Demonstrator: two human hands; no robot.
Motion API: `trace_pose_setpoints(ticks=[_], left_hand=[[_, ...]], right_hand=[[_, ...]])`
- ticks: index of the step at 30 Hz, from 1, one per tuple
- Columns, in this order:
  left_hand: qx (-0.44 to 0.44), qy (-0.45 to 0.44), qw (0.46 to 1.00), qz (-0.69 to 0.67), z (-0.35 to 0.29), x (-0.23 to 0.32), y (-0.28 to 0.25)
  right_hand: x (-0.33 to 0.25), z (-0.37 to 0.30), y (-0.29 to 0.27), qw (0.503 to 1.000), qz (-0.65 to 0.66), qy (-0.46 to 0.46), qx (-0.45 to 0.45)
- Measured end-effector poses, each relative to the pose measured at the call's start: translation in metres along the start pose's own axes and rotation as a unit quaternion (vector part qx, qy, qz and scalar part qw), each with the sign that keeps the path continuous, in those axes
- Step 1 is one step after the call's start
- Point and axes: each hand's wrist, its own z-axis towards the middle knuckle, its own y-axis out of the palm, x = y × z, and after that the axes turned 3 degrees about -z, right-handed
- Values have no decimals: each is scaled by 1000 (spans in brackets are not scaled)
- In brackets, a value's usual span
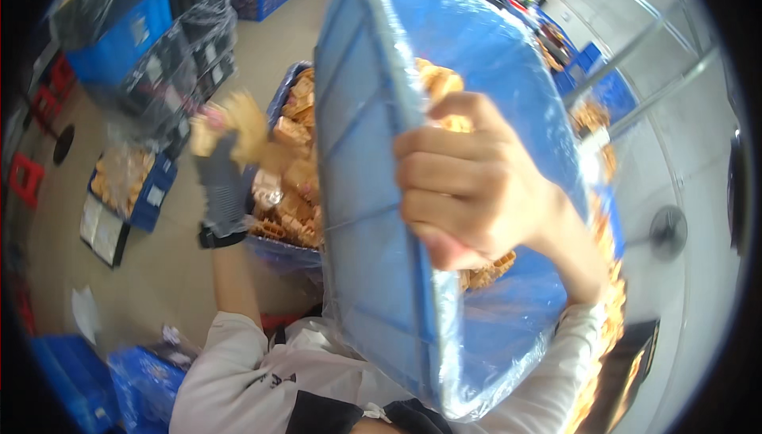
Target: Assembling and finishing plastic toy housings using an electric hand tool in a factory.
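My right hand (468, 172), bare, is wrapped in a fist around the rim of a large blue plastic crate (357, 156). The crate is tipped on its side in front of my chest and lined with clear plastic film. Several tan moulded pieces (441, 81) show inside it, partly behind my fist. My left hand (224, 168), in a grey glove with a black cuff, is raised left of the crate. Blurred tan and pink shapes show at its finger end; motion smears the fingers. Beside it stands a lined bin (286, 255) holding many tan pieces.
At the left, black and blue crates (127, 45) are stacked under plastic film. A smaller blue crate (151, 204) with tan pieces sits on the floor near a red stool (28, 178). Metal rails (667, 89) and a fan (668, 232) are at the right.
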Motion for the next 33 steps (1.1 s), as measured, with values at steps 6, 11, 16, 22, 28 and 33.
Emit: trace_pose_setpoints(ticks=[6, 11, 16, 22, 28, 33], left_hand=[[-352, 331, 834, 266, 74, 92, 151], [-242, 286, 911, 172, 91, 86, 150], [-100, 223, 968, 53, 96, 63, 163], [-186, 203, 609, 744, 73, -163, -33], [-451, -59, 602, 656, 23, -203, 80], [-448, -23, 634, 630, -41, -203, 44]], right_hand=[[3, -9, 7, 1000, -16, -12, 14], [6, -2, 3, 1000, 0, -16, -9], [-4, -19, -27, 999, -33, 23, -26], [4, -2, -12, 998, -16, 19, -58], [0, -10, -16, 997, -17, 67, -34], [9, -15, -15, 988, -8, 146, -47]])
